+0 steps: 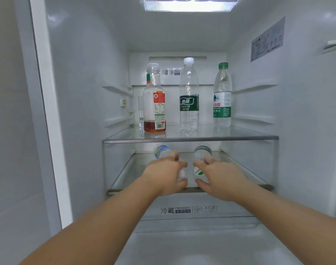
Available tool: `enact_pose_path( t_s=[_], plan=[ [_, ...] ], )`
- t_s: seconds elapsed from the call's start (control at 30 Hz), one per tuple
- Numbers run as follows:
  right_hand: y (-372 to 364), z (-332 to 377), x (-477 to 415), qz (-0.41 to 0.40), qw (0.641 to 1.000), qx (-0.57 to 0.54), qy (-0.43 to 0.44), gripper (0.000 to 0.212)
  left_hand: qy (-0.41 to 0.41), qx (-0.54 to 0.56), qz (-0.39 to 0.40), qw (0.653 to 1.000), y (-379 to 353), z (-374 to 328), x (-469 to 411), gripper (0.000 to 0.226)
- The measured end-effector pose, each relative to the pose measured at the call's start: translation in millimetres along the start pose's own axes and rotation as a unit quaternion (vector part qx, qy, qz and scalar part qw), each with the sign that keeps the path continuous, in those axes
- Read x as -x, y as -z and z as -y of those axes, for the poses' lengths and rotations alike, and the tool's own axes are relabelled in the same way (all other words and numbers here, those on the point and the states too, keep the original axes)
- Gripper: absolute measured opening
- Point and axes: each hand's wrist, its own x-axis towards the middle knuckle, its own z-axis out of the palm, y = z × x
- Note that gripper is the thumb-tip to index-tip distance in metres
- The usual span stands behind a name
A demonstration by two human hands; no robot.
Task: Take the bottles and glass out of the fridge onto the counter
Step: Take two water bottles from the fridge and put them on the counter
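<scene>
Glass upper shelf (190,138) carries a tall clear glass (140,111), red-labelled tea bottle (154,104), white-capped water bottle (189,96) and green-capped water bottle (222,96). On the shelf below, left hand (166,175) grips a blue-labelled clear bottle (161,151); right hand (218,176) curls round a green-labelled clear bottle (201,152).

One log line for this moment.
left grip: holds blue-label bottle | right grip: holds green-label bottle | at lower shelf | upper shelf: three bottles, glass untouched

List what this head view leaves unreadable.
Head view only:
- clear drinking glass: mostly behind the red-labelled tea bottle.
- Lower shelf, blue-labelled clear plastic bottle: body hidden by left hand, blurred.
- Lower shelf, green-labelled clear plastic bottle: body hidden by right hand.
- Right wall, grey sticker: print too small.
</scene>
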Motion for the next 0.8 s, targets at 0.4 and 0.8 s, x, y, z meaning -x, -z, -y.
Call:
enact_pose_path(
  t_s=[0.4,0.8],
  plan=[
    [-14.6,11.2,-12.5,0.038,0.992,-0.052,-0.110,0.030,0.041,0.008,-0.009,0.999,-11.6,-5.6,-10.5,0.026],
    [7.5,12.4,15.5,0.017,0.986,-0.103,-0.130,0.032,0.086,0.014,-0.005,0.996,7.6,-11.3,17.3,0.023]
  ],
)
